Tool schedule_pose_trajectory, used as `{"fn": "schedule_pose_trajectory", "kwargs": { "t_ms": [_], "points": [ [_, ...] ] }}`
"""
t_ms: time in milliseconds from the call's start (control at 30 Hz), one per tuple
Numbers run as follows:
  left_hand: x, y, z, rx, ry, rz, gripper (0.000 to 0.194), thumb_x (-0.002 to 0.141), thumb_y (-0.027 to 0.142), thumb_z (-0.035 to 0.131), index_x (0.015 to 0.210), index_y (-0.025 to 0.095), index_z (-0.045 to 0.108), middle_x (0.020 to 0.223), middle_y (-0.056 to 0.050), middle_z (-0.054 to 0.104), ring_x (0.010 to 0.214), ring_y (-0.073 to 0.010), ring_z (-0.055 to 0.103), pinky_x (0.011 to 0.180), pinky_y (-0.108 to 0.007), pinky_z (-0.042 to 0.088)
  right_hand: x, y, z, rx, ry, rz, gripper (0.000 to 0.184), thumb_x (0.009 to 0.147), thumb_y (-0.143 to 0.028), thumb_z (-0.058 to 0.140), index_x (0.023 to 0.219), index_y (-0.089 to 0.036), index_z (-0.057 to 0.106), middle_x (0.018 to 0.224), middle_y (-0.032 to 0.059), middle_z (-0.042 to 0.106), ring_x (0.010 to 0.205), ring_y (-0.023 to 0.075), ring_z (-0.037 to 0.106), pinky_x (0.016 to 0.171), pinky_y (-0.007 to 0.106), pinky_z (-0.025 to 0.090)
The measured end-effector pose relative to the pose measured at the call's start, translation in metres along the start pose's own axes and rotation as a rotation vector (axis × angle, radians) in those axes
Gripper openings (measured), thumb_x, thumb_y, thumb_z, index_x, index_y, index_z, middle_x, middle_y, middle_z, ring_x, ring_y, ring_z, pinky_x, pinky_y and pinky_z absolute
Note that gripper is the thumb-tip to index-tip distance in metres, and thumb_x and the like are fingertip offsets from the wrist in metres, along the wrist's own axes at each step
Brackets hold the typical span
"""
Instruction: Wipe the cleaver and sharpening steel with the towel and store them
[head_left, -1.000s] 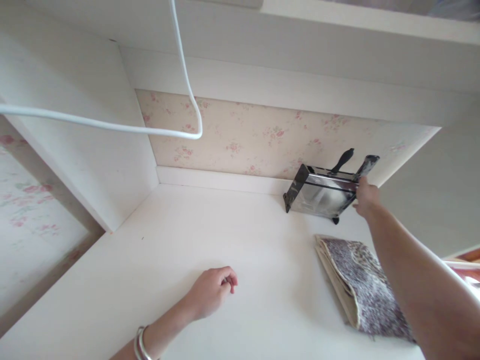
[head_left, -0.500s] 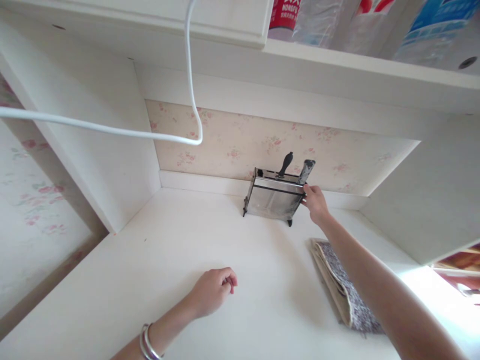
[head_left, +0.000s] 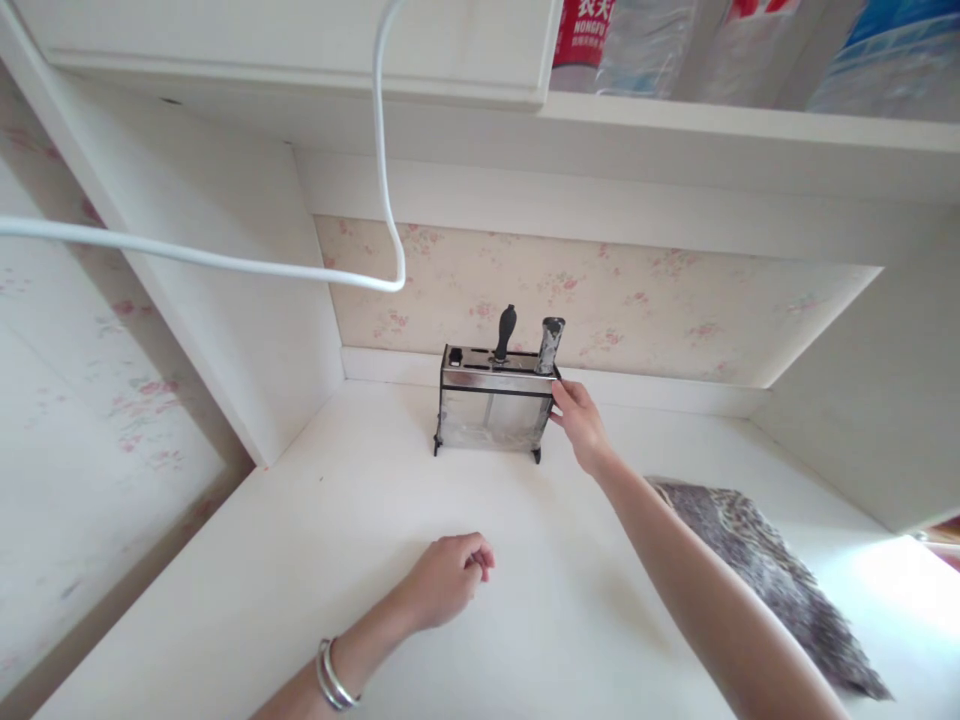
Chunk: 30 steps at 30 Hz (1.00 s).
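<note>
A knife block [head_left: 495, 415] with a metal top, clear front and black feet stands upright on the white surface near the back wall. Two handles rise from its top: a slim black one [head_left: 506, 332] and a thicker, grey-mottled one [head_left: 550, 345]. My right hand [head_left: 583, 425] grips the block's right side at its upper edge, thumb in front. Lower down, my left hand [head_left: 450, 578] rests over the surface in a loose fist, apart from the block, with nothing visible in it. Two silver bangles [head_left: 335, 675] circle the left wrist.
A folded grey-brown shaggy mat [head_left: 765, 570] lies at the right, partly behind my right forearm. A white cable [head_left: 255, 265] hangs across the upper left. Overhead, a shelf [head_left: 750, 118] holds several plastic bottles [head_left: 645, 50]. A white side panel [head_left: 232, 270] stands at left.
The knife block has shifted left along the wall with my right hand on it and now faces me more squarely. My left hand keeps its curled shape. The view has turned slightly.
</note>
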<state>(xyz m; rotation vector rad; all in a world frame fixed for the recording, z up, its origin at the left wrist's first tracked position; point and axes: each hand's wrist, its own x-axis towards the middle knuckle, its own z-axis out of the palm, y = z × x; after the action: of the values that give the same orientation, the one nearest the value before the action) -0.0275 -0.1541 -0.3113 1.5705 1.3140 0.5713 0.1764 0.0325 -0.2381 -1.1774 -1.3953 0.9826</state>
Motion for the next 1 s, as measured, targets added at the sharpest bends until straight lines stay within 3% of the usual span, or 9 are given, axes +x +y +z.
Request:
{"fn": "schedule_pose_trajectory", "kwargs": {
  "t_ms": [100, 167, 300, 433, 500, 600, 733, 867, 1000],
  "points": [
    [0.004, 0.001, -0.004, -0.150, 0.017, -0.025, 0.020, 0.075, 0.020, 0.040, 0.088, 0.016, 0.056, 0.083, -0.003, 0.059, 0.058, -0.0103, 0.053, 0.046, -0.019, 0.040, -0.032, 0.020, 0.002, 0.038, 0.043, 0.050, 0.038, 0.079, -0.050, 0.053, 0.109, -0.027, 0.052, 0.116, 0.0037, 0.058, 0.103, 0.0187, 0.056, 0.079, 0.030, 0.050],
    [0.005, 0.014, -0.015, -0.161, 0.084, -0.015, 0.019, 0.077, 0.023, 0.042, 0.090, 0.017, 0.054, 0.073, -0.001, 0.056, 0.057, -0.0111, 0.053, 0.046, -0.020, 0.042, -0.060, 0.040, 0.002, -0.017, 0.010, 0.092, 0.037, 0.079, -0.047, 0.053, 0.109, -0.027, 0.052, 0.114, 0.0045, 0.059, 0.100, 0.0197, 0.057, 0.076, 0.031, 0.050],
    [0.016, 0.074, -0.057, 0.000, 0.315, 0.155, 0.026, 0.084, 0.036, 0.044, 0.100, 0.017, 0.053, 0.067, 0.001, 0.055, 0.053, -0.0107, 0.052, 0.052, -0.022, 0.043, -0.112, 0.074, 0.004, -0.107, -0.160, 0.112, 0.028, 0.081, -0.044, 0.050, 0.099, -0.024, 0.056, 0.098, 0.0054, 0.063, 0.081, 0.0195, 0.062, 0.070, 0.033, 0.049],
    [0.055, 0.143, -0.102, 0.161, 0.563, 0.328, 0.038, 0.083, 0.040, 0.050, 0.113, 0.017, 0.050, 0.098, -0.007, 0.059, 0.066, -0.0119, 0.057, 0.058, -0.022, 0.045, -0.132, 0.076, 0.007, -0.332, -0.309, -0.095, 0.022, 0.084, -0.037, 0.047, 0.090, -0.022, 0.062, 0.084, 0.0048, 0.065, 0.078, 0.0197, 0.059, 0.074, 0.033, 0.045],
    [0.082, 0.166, -0.117, 0.233, 0.684, 0.335, 0.047, 0.080, 0.039, 0.054, 0.121, 0.016, 0.046, 0.122, -0.013, 0.051, 0.072, -0.0117, 0.059, 0.063, -0.023, 0.046, -0.134, 0.071, 0.007, -0.398, -0.334, -0.153, 0.021, 0.085, -0.034, 0.046, 0.088, -0.022, 0.063, 0.085, 0.0048, 0.065, 0.077, 0.0193, 0.059, 0.073, 0.033, 0.044],
    [0.115, 0.182, -0.128, 0.288, 0.639, 0.238, 0.056, 0.079, 0.042, 0.057, 0.125, 0.012, 0.042, 0.124, -0.016, 0.050, 0.062, -0.0101, 0.059, 0.059, -0.024, 0.046, -0.133, 0.066, 0.005, -0.452, -0.356, -0.212, 0.021, 0.086, -0.030, 0.044, 0.090, -0.022, 0.063, 0.088, 0.0048, 0.065, 0.077, 0.0184, 0.059, 0.073, 0.031, 0.044],
    [0.136, 0.193, -0.134, 0.420, 0.444, 0.159, 0.042, 0.082, 0.043, 0.054, 0.100, 0.005, 0.057, 0.079, -0.009, 0.064, 0.054, -0.0124, 0.059, 0.056, -0.025, 0.045, -0.135, 0.066, 0.002, -0.477, -0.378, -0.275, 0.020, 0.087, -0.026, 0.044, 0.091, -0.022, 0.063, 0.090, 0.0042, 0.065, 0.079, 0.0171, 0.059, 0.072, 0.029, 0.044],
    [0.137, 0.218, -0.148, 0.367, 0.455, 0.264, 0.026, 0.081, 0.032, 0.060, 0.090, 0.007, 0.059, 0.071, -0.006, 0.062, 0.055, -0.0113, 0.059, 0.054, -0.024, 0.046, -0.136, 0.069, 0.001, -0.483, -0.379, -0.301, 0.020, 0.087, -0.025, 0.044, 0.091, -0.022, 0.064, 0.089, 0.0037, 0.065, 0.079, 0.0163, 0.059, 0.072, 0.027, 0.044],
    [0.120, 0.263, -0.171, 0.245, 0.564, 0.443, 0.021, 0.082, 0.028, 0.061, 0.092, 0.011, 0.056, 0.070, -0.002, 0.060, 0.054, -0.0060, 0.054, 0.054, -0.022, 0.049, -0.135, 0.071, 0.001, -0.500, -0.378, -0.312, 0.020, 0.087, -0.023, 0.044, 0.092, -0.022, 0.064, 0.091, 0.0034, 0.065, 0.082, 0.0156, 0.059, 0.074, 0.026, 0.044]
  ]
}}
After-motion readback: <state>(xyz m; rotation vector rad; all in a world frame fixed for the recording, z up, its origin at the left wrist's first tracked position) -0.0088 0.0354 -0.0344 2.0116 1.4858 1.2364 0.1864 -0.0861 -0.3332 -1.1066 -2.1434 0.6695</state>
